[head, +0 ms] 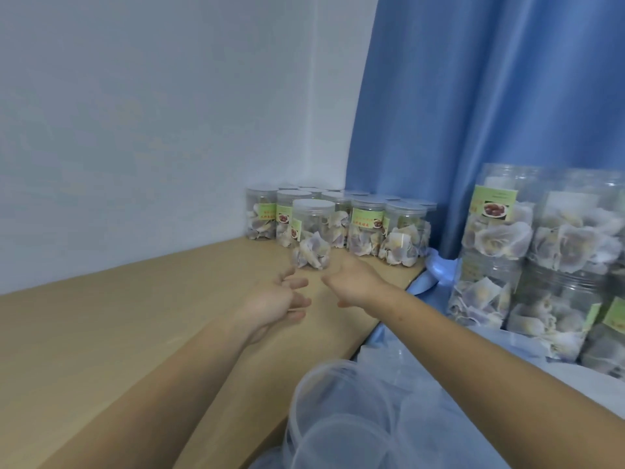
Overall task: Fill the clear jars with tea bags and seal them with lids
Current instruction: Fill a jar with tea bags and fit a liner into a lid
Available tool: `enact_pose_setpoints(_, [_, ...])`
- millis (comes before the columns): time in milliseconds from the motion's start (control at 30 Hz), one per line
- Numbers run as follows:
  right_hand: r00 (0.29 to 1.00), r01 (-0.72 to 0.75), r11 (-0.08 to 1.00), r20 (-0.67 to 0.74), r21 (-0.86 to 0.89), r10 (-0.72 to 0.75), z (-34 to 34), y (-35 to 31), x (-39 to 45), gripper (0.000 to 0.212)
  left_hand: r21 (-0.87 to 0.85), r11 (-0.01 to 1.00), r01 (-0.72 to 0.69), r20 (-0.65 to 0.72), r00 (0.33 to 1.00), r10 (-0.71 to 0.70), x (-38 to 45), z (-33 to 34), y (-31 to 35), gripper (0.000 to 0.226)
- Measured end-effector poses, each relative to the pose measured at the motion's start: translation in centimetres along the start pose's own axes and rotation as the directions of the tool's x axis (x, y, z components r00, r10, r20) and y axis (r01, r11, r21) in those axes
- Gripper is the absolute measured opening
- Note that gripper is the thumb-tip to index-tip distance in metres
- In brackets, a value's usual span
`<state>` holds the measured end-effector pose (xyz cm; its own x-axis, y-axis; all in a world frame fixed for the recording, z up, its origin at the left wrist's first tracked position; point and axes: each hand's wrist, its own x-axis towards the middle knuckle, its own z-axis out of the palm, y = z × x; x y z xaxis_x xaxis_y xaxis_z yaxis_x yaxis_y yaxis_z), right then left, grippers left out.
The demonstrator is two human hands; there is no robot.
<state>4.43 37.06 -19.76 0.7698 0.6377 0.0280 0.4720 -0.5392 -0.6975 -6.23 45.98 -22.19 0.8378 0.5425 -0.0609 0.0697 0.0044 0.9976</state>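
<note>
Head view: two hands, left (pixel 275 301) and right (pixel 351 279), fingers relaxed, holding nothing, near one lidded jar (pixel 313 233).

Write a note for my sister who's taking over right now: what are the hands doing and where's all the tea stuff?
Left hand and right hand: both open, holding nothing, just short of the front jar.
That jar stands lidded and filled on the wooden table, in front of the lidded jar group by the wall.
More filled jars are stacked on the right.
Loose clear lids lie nearest the camera.
Left to do: cannot tell; no empty jars in view.
</note>
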Motion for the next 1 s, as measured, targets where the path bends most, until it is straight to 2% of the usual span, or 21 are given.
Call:
enact_pose_setpoints(100, [0.999, -0.018, 0.998, 0.042, 0.058, 0.016, -0.8, 0.1, -1.4, 0.06, 0.04, 0.999, -0.001, 0.017, 1.0, 0.0, -0.7, 1.4, 0.9, 0.062])
enact_pose_setpoints(233, [0.997, 0.048, 0.994, 0.05, 0.098, -0.054, -2.5, -0.4, -4.5, 0.079, 0.072, 0.996, -0.054, 0.024, 0.998, 0.052, -2.7, 3.6, 3.1, 0.057])
enact_pose_setpoints(300, [0.996, 0.092, 0.991, 0.011, 0.093, -0.093, -3.8, -0.8, -6.3, 0.071, 0.095, 0.989, -0.11, 0.024, 0.994, 0.108, -4.3, 5.1, 4.5, 0.053])
enact_pose_setpoints(433, [0.981, 0.178, 0.979, -0.095, 0.098, -0.169, -7.5, -0.5, -10.5, 0.04, 0.073, 0.968, -0.239, 0.007, 0.971, 0.239, -8.1, 9.1, 6.8, 0.035])
enact_pose_setpoints(533, [0.951, 0.215, 0.977, -0.232, 0.019, -0.204, -11.0, 1.0, -13.4, 0.034, 0.011, 0.955, -0.296, -0.055, 0.953, 0.297, -10.6, 13.5, 7.9, 0.03])
enact_pose_setpoints(633, [0.92, 0.227, 0.97, -0.345, 0.082, -0.186, -14.6, 3.4, -16.4, 0.033, 0.051, 0.931, -0.362, -0.111, 0.924, 0.366, -12.6, 19.2, 8.1, 0.027])
enact_pose_setpoints(767, [0.887, 0.233, 0.959, -0.439, 0.161, -0.142, -19.0, 8.4, -20.4, 0.027, -0.04, 0.935, -0.353, -0.129, 0.929, 0.346, -14.9, 26.9, 8.1, 0.029])
enact_pose_setpoints(1000, [0.875, 0.207, 0.951, -0.479, 0.228, -0.076, -25.3, 18.1, -25.5, 0.014, -0.18, 0.947, -0.267, -0.006, 0.963, 0.27, -17.1, 38.1, 5.5, 0.029])
